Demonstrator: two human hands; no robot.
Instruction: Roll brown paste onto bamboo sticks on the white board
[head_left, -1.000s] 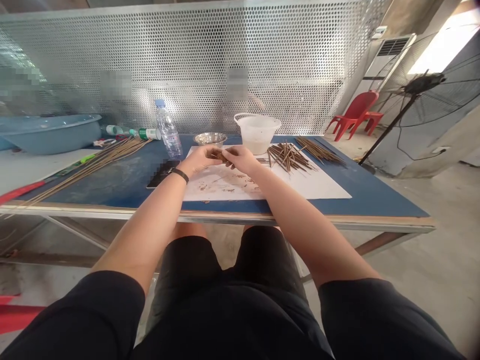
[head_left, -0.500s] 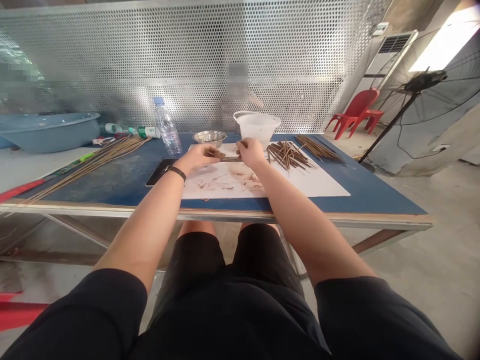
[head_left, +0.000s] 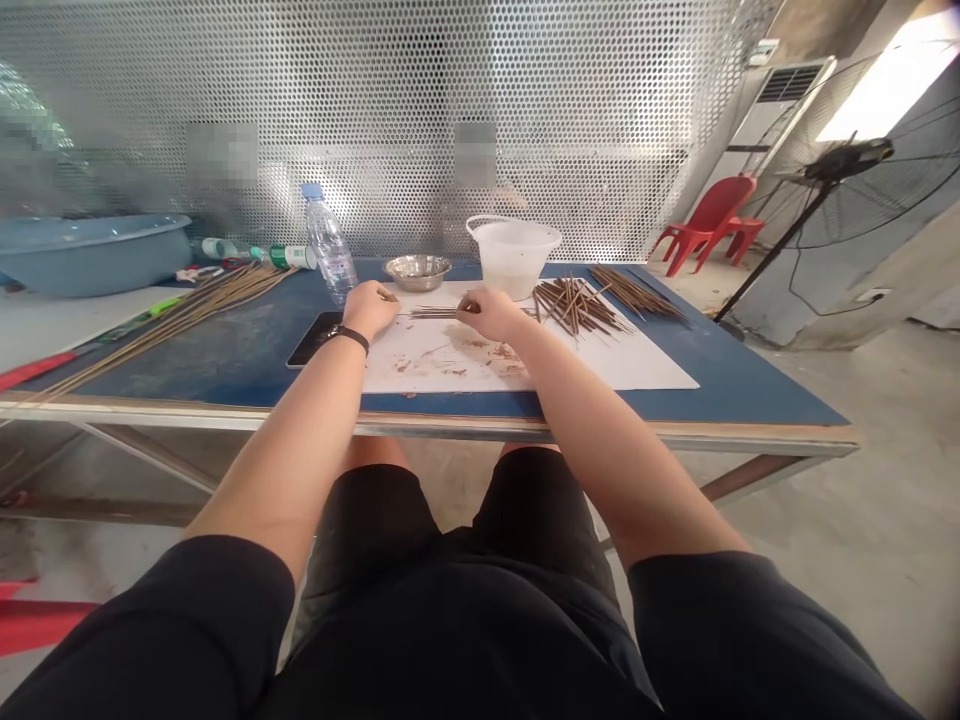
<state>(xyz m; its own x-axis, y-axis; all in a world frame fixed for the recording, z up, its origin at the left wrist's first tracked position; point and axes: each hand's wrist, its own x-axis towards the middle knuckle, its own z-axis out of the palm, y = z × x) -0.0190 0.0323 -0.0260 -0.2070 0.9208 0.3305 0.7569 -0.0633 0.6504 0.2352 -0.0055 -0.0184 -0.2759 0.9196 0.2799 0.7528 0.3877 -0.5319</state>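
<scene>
My left hand (head_left: pixel 373 308) is curled over the left part of the white board (head_left: pixel 622 365), fingers closed; a bit of brown shows at the fingertips, too small to name. Several thin sticks (head_left: pixel 433 313) lie side by side in the gap between my hands. My right hand (head_left: pixel 489 313) is closed round their right part, with brown stuff at its fingertips. Reddish-brown crumbs (head_left: pixel 454 372) are scattered on the board in front. To the right, a loose pile of brown sticks (head_left: pixel 577 305) rests on the board.
Behind the hands stand a metal bowl (head_left: pixel 417 272) and a white plastic bucket (head_left: pixel 517 255). A water bottle (head_left: pixel 330 250) and a dark phone (head_left: pixel 311 342) are at the left. Long sticks (head_left: pixel 217 297) and a blue basin (head_left: pixel 97 258) lie farther left. More sticks (head_left: pixel 637 292) lie at right.
My left hand has moved left, away from the right hand, and more of the thin sticks shows between them. My right hand has shifted slightly left and down.
</scene>
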